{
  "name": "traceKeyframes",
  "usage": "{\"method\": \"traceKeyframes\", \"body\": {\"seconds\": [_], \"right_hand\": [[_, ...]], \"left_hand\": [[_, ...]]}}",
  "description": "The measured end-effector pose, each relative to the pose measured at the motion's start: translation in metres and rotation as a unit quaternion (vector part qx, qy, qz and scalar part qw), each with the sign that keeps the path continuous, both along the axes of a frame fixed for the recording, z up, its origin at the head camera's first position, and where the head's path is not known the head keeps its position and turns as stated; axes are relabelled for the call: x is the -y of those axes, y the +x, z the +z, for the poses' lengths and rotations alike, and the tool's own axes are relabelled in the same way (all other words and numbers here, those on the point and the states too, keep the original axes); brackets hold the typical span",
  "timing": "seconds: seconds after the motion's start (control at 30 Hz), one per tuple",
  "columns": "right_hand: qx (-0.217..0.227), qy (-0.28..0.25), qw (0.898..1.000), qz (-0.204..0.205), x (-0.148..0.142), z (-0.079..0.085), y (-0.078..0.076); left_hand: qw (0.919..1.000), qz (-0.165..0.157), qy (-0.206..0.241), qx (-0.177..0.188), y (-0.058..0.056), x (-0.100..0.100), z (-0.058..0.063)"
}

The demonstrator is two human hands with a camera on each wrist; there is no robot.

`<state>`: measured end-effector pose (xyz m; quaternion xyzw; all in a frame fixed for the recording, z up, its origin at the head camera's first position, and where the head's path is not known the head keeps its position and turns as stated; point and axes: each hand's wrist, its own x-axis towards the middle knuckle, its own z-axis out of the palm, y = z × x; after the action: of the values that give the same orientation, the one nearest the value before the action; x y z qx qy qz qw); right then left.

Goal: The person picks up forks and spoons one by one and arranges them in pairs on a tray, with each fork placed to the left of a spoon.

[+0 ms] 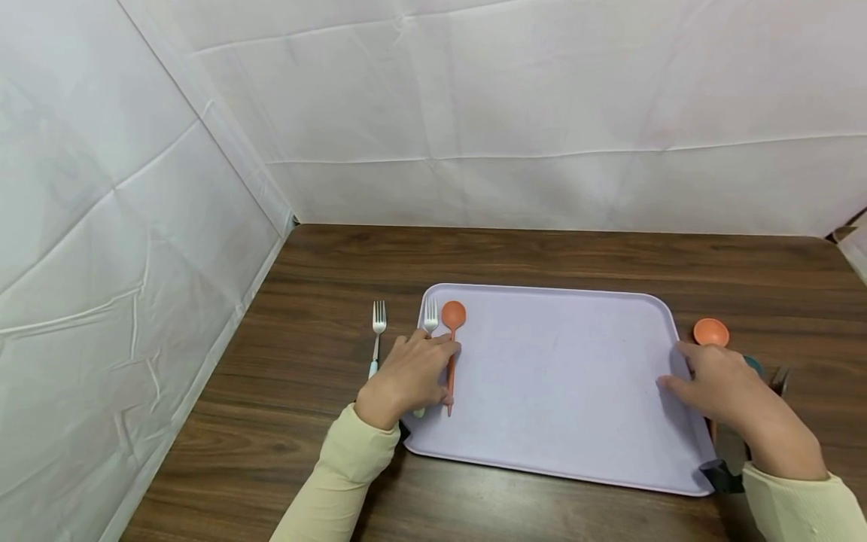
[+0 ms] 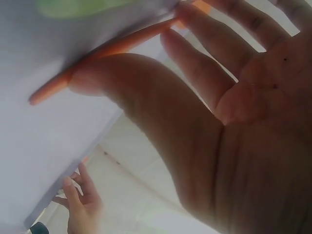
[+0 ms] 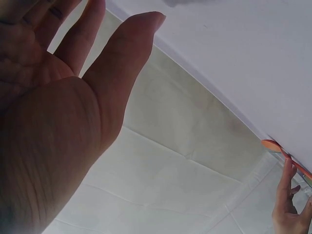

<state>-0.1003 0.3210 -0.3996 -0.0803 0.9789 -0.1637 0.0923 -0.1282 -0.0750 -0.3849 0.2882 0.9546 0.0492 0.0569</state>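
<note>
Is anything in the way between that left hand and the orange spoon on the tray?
Nothing visible: the left hand touches the handle of the orange spoon. The fork on the tray lies beside it, partly hidden by the hand.

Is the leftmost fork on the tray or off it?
Off. The leftmost fork lies on the brown table in the head view, wood showing between it and the lilac tray.

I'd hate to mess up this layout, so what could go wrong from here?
The left hand touches the orange spoon on the tray and partly covers the fork beside it, so adjusting one might knock the other askew. The right hand is at the tray's right edge, near a second orange spoon outside it, which a slip could bump.
</note>
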Motion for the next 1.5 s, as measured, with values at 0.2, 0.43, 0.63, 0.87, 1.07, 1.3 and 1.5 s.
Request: {"method": "traceKeyframes", "body": {"seconds": [0.2,0.43,0.63,0.87,1.07,1.3,1.5], "right_hand": [[0.011,0.001,1.0,-0.005,0.0,0.001,-0.001],[0.02,-0.009,1.0,-0.015,0.0,0.001,0.001],[0.029,-0.003,0.999,-0.026,-0.001,0.0,0.001],[0.044,0.005,0.998,-0.034,-0.002,0.0,0.0],[0.053,0.003,0.998,-0.04,-0.001,0.001,0.0],[0.044,0.003,0.998,-0.041,0.0,0.001,0.0],[0.048,0.001,0.998,-0.043,0.001,0.002,0.0]], "left_hand": [[0.9996,-0.006,0.027,-0.009,-0.003,0.005,0.002],[0.9975,0.027,0.065,0.001,-0.008,0.01,0.008],[0.9944,0.069,0.078,0.02,-0.01,0.018,0.012],[0.9916,0.096,0.082,0.028,-0.013,0.027,0.015],[0.9888,0.111,0.089,0.045,-0.015,0.034,0.015],[0.9851,0.134,0.089,0.062,-0.016,0.04,0.016],[0.9807,0.154,0.092,0.078,-0.016,0.044,0.017]]}}
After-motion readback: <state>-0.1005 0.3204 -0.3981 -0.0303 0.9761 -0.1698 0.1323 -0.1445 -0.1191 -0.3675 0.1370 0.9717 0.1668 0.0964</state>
